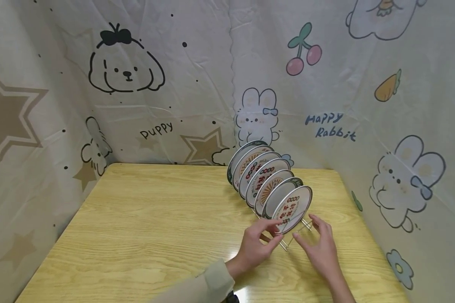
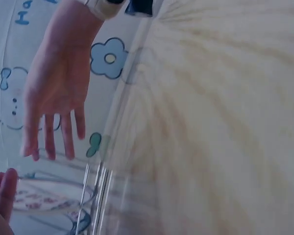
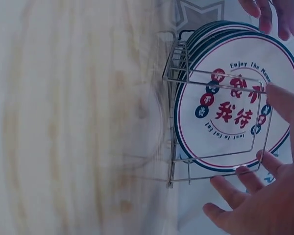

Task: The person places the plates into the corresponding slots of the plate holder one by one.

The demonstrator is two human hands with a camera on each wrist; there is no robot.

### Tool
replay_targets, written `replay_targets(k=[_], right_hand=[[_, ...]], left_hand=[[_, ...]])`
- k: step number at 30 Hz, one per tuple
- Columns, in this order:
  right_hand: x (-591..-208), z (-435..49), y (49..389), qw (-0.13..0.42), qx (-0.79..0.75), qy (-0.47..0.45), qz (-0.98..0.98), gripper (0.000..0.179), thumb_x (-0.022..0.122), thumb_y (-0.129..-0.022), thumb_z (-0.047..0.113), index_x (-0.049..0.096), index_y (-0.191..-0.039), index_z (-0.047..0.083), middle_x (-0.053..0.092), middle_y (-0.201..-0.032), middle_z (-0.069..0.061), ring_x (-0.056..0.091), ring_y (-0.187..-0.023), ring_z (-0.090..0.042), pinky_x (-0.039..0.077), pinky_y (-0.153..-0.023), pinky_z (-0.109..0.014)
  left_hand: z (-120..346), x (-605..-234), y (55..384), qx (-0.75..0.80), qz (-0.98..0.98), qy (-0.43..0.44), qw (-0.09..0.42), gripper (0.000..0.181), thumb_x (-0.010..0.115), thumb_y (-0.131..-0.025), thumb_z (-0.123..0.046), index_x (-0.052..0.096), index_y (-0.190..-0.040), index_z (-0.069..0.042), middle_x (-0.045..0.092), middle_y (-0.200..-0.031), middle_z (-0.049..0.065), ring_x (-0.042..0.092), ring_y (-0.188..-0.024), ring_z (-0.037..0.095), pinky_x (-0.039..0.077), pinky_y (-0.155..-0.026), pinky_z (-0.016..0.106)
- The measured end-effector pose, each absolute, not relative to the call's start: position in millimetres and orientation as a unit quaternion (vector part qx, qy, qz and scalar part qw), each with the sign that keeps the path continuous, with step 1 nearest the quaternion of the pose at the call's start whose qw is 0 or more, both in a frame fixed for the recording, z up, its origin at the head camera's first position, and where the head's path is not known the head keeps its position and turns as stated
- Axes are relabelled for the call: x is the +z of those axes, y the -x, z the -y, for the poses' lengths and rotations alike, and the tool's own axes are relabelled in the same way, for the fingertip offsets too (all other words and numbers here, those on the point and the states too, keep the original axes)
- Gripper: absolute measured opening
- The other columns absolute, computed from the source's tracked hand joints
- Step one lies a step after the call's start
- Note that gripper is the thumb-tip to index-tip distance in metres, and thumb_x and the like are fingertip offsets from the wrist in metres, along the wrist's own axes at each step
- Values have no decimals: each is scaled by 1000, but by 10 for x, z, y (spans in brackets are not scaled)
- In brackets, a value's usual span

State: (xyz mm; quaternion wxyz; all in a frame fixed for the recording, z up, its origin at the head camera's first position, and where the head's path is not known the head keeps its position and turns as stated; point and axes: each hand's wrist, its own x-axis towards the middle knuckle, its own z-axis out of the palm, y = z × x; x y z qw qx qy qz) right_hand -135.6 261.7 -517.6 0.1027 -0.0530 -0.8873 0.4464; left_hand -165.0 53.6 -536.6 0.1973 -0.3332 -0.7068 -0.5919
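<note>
A metal wire rack [image 1: 284, 244] stands on the table, with several round plates [image 1: 258, 181] upright in a row along it. The front plate [image 3: 235, 103] is white with a dark rim, a thin red ring and red characters. At its lower left is my left hand [image 1: 255, 244], fingers loosely bent and thumb apart; whether it touches the plate I cannot tell. My right hand [image 1: 320, 246] is at the rack's front right, fingers spread. In the right wrist view its thumb and fingertips [image 3: 267, 161] lie at the rack's front wire loop, without a visible grip.
The wooden table [image 1: 155, 223] extends to the left of the rack. A pale curtain [image 1: 197, 84] printed with cartoon animals hangs behind the table and along both sides, close behind the far end of the plate row.
</note>
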Motion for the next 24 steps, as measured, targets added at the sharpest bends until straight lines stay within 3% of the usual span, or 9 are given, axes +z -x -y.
replay_targets(k=[3,4,6,8,10,11,16,24], right_hand=[[-5158,-2686,1377,95,503,49,857,71,72,-99,29,37,-156,5,39,-155,-23,42,-143,-48,29,-119,-72],[-5154,-2712,1390,92,517,50,850,67,68,-102,28,36,-156,4,40,-156,-22,43,-142,-45,35,-122,-62],[-5149,-2760,1422,92,543,58,833,59,61,-106,26,37,-155,2,45,-154,-21,53,-135,-27,42,-122,-38],[-5146,-2802,1451,94,560,67,820,51,56,-108,24,42,-152,1,50,-148,-17,58,-124,-7,45,-110,-15],[-5152,-2831,1476,102,569,78,812,45,53,-109,24,48,-147,0,57,-140,-9,57,-112,7,44,-92,0],[-5155,-2840,1487,108,575,83,807,42,53,-109,23,52,-144,0,60,-135,-4,57,-107,11,46,-92,-1],[-5183,-2861,1528,112,596,109,788,38,56,-108,24,58,-138,0,63,-117,19,61,-105,8,47,-91,-2],[-5207,-2838,1569,107,598,128,784,36,55,-108,24,59,-135,0,64,-112,21,60,-106,6,47,-91,-3]], left_hand=[[-611,-5344,1606,-592,717,334,152,31,76,-93,-8,69,-124,-9,73,-96,12,72,-85,10,59,-63,11],[-639,-5331,1591,-591,723,328,140,30,76,-94,-9,70,-124,-9,73,-97,11,72,-86,9,59,-63,10],[-696,-5320,1575,-588,734,316,121,29,76,-94,-10,70,-122,-9,75,-98,11,72,-86,8,59,-66,10],[-756,-5318,1568,-586,744,303,107,27,76,-94,-10,71,-121,-9,75,-96,10,71,-83,7,59,-67,10],[-817,-5324,1563,-579,751,298,110,26,76,-93,-8,72,-119,-6,76,-94,9,70,-79,5,59,-69,10],[-847,-5337,1564,-575,754,297,115,24,75,-94,-9,72,-117,-6,76,-92,8,69,-78,3,59,-69,10],[-993,-5392,1565,-548,770,290,151,17,73,-96,-11,74,-112,-10,75,-92,1,66,-77,-4,55,-67,5],[-1109,-5431,1552,-570,776,232,140,15,74,-95,-11,74,-110,-11,74,-88,-1,61,-70,-7,51,-59,3]])
